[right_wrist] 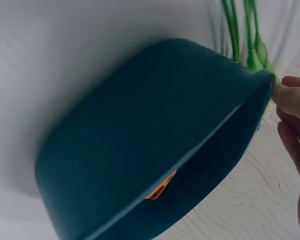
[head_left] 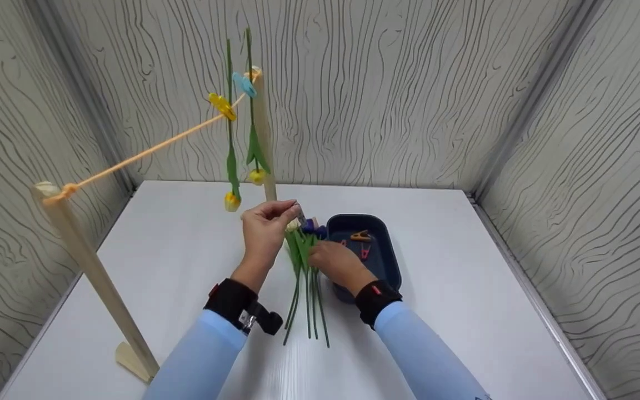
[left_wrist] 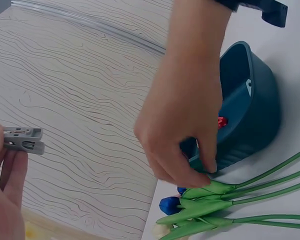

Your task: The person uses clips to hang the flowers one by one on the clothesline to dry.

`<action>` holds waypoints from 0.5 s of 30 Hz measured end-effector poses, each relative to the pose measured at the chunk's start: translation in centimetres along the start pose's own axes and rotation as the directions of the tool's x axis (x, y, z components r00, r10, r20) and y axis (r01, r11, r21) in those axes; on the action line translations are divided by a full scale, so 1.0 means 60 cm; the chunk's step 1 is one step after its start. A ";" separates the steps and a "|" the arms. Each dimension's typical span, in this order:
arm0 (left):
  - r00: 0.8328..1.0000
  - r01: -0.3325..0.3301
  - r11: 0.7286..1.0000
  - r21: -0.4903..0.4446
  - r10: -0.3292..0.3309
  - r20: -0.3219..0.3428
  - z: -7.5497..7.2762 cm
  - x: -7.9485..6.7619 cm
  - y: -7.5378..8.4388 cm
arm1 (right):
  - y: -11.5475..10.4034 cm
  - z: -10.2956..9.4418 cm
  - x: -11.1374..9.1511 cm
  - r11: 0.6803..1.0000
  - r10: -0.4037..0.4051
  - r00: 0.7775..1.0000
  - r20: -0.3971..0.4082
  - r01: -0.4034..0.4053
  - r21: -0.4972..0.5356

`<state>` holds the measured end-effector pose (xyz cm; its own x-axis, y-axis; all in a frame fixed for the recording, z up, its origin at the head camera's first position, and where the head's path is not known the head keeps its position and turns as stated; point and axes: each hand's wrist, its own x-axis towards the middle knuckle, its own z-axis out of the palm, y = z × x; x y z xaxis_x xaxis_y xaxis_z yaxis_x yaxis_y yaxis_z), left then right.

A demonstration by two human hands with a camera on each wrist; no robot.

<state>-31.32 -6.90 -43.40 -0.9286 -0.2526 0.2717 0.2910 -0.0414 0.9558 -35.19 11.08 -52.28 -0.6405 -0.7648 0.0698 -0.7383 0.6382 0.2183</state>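
My left hand (head_left: pixel 267 228) is raised in front of the hanging cord and pinches a grey clothespin (left_wrist: pixel 24 139) between thumb and fingers. The right hand (head_left: pixel 339 261) reaches down over a bunch of artificial tulips (head_left: pixel 301 250), its fingertips right at the green leaves (left_wrist: pixel 210 189). I cannot tell whether it pinches a tulip. These tulips lie on the white table with their stems towards me; a blue head (left_wrist: pixel 169 205) shows among them. Beside the right hand stands a dark blue tub (head_left: pixel 395 266), holding an orange clothespin (head_left: pixel 361 236) and a red clothespin (head_left: pixel 365 252).
An orange cord (head_left: pixel 150 150) runs between two wooden posts (head_left: pixel 98 283) at the left. Two yellow tulips hang from it head down, one by a yellow clothespin (head_left: pixel 222 106), the other by a light blue clothespin (head_left: pixel 244 84). Patterned walls (head_left: pixel 364 100) enclose the table (head_left: pixel 453 333).
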 end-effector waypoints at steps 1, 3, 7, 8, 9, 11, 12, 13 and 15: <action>1.000 -0.001 1.000 0.002 0.001 0.009 0.000 0.001 0.000 | -0.004 0.001 0.006 0.996 -0.029 0.999 0.032 0.032 -0.078; 1.000 0.002 1.000 0.006 -0.002 0.026 0.000 0.002 0.002 | -0.012 0.003 0.016 0.973 -0.078 0.992 0.096 0.097 -0.211; 1.000 0.018 1.000 0.017 -0.018 0.025 -0.005 0.002 0.002 | -0.026 0.010 0.033 0.909 -0.157 0.971 0.180 0.213 -0.359; 1.000 0.020 1.000 0.020 -0.020 0.021 -0.007 0.002 0.001 | -0.029 0.012 0.037 0.890 -0.174 0.966 0.189 0.237 -0.390; 1.000 0.019 1.000 0.023 -0.020 0.019 -0.009 0.002 0.001 | -0.031 0.015 0.040 0.873 -0.188 0.962 0.198 0.256 -0.416; 1.000 0.015 0.999 0.028 -0.016 0.021 -0.013 0.002 -0.001 | -0.033 0.021 0.044 0.836 -0.208 0.956 0.206 0.283 -0.469; 1.000 0.012 1.000 0.028 -0.012 0.023 -0.014 0.002 -0.001 | -0.034 0.024 0.045 0.819 -0.216 0.954 0.210 0.294 -0.493; 1.000 0.009 1.000 0.029 -0.010 0.025 -0.015 0.003 -0.002 | -0.034 0.027 0.046 0.804 -0.222 0.951 0.215 0.304 -0.512; 1.000 0.004 1.000 0.030 -0.005 0.027 -0.018 0.003 -0.003 | -0.034 0.032 0.048 0.782 -0.229 0.946 0.230 0.320 -0.535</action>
<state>-31.29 -7.96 -43.62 -0.9360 -0.2260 0.2698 0.2799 -0.0135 0.9599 -35.92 7.75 -54.41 -0.4851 -0.8494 -0.2079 -0.6692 0.2075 0.7135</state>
